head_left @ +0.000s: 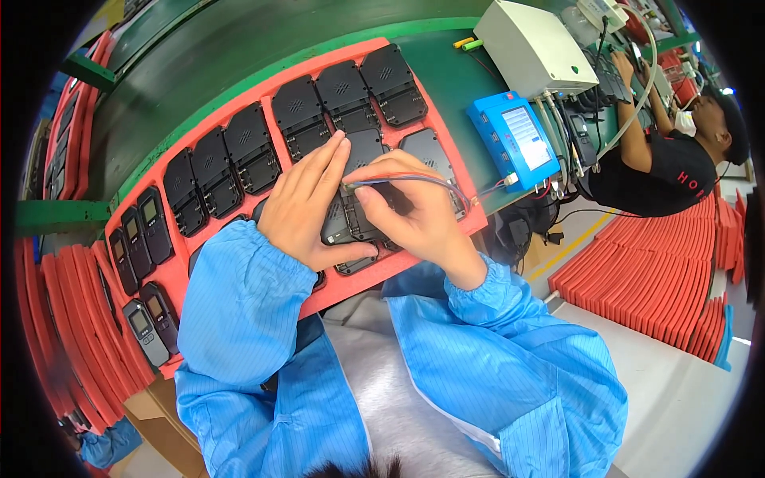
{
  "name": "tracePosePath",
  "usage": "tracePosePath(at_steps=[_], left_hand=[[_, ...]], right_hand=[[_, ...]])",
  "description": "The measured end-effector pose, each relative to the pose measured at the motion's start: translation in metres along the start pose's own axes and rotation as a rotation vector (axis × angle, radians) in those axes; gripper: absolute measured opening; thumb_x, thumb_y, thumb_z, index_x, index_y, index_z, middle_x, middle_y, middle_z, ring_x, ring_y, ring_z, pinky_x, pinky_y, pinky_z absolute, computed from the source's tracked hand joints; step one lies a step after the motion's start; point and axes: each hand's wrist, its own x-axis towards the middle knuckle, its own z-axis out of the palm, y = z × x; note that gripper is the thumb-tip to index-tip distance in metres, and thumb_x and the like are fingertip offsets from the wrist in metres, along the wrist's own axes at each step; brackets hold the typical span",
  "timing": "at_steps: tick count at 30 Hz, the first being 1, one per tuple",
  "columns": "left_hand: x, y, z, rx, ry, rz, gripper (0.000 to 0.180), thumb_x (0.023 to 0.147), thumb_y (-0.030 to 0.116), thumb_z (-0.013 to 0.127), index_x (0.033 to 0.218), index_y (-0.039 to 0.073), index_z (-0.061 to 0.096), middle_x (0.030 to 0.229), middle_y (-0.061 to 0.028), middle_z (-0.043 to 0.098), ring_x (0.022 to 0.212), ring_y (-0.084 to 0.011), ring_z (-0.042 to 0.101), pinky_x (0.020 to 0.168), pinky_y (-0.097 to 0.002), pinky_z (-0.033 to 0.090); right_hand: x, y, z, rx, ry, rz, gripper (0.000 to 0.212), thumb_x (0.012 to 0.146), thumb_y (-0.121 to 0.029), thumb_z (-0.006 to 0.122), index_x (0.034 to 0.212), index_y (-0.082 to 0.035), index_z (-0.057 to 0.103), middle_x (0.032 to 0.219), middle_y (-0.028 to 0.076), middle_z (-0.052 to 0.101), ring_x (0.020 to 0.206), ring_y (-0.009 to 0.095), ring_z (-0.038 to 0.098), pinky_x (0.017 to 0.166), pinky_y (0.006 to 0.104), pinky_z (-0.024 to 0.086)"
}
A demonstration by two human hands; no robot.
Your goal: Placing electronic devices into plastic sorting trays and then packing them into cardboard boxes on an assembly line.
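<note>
My right hand is pinched around a thin lead of red and blue wires. Its tip lies over a black device casing at the middle of a red foam tray. Across the left part of that casing rests my left hand, fingers stretched out and thumb spread towards its near edge. Both hands partly cover the casing, and the exact contact at the lead's tip is too small to tell. More black casings with speaker holes lie in rows around my hands.
A blue tester with a lit screen stands right of the tray, wired to the lead. Behind it is a beige box. Handheld devices with small screens fill the tray's left end. Red foam trays are stacked right; a co-worker is beyond.
</note>
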Motion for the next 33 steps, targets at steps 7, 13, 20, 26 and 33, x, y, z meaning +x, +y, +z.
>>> tracePosePath(at_steps=[7,13,20,26,33], left_hand=[[-0.0003,0.0029,-0.0010,0.009,0.001,-0.012,0.113,0.052,0.043,0.082,0.140,0.002,0.025,0.141,-0.0178,0.033,0.125,-0.0346,0.038,0.102,-0.0424,0.034],[-0.0001,0.0030,-0.0002,-0.017,0.020,-0.013,0.113,0.052,0.043,0.083,0.141,0.002,0.025,0.141,-0.0176,0.033,0.125,-0.0346,0.038,0.102,-0.0421,0.033],[-0.0003,0.0033,-0.0007,-0.045,0.039,-0.014,0.113,0.051,0.040,0.084,0.140,0.003,0.026,0.140,-0.0167,0.034,0.125,-0.0342,0.038,0.102,-0.0420,0.034],[-0.0008,0.0025,-0.0001,-0.090,0.069,-0.022,0.111,0.049,0.036,0.085,0.138,0.004,0.028,0.139,-0.0162,0.035,0.125,-0.0340,0.039,0.102,-0.0420,0.034],[-0.0009,0.0018,0.0014,-0.093,0.090,-0.005,0.109,0.048,0.034,0.086,0.137,0.005,0.030,0.138,-0.0163,0.036,0.124,-0.0339,0.041,0.100,-0.0417,0.036]], right_hand=[[-0.0007,-0.0004,-0.0004,0.000,-0.010,0.013,0.017,0.079,-0.004,0.061,0.095,0.002,0.064,0.084,0.011,0.060,0.077,0.021,0.058,0.067,0.0302,0.045],[-0.0015,0.0000,-0.0008,0.003,-0.011,0.039,0.017,0.080,-0.004,0.061,0.095,0.002,0.064,0.084,0.011,0.060,0.077,0.020,0.057,0.067,0.0298,0.045],[-0.0011,-0.0001,-0.0006,-0.001,-0.006,0.032,0.017,0.079,-0.003,0.061,0.095,0.001,0.064,0.083,0.011,0.060,0.077,0.019,0.057,0.066,0.0293,0.045],[0.0003,-0.0014,0.0000,0.013,0.002,0.019,0.017,0.079,-0.003,0.061,0.095,0.001,0.065,0.083,0.011,0.059,0.076,0.019,0.057,0.065,0.0288,0.045],[0.0004,-0.0020,-0.0015,-0.001,-0.003,0.013,0.018,0.078,-0.003,0.061,0.095,0.001,0.065,0.082,0.011,0.059,0.076,0.019,0.057,0.064,0.0285,0.045]])
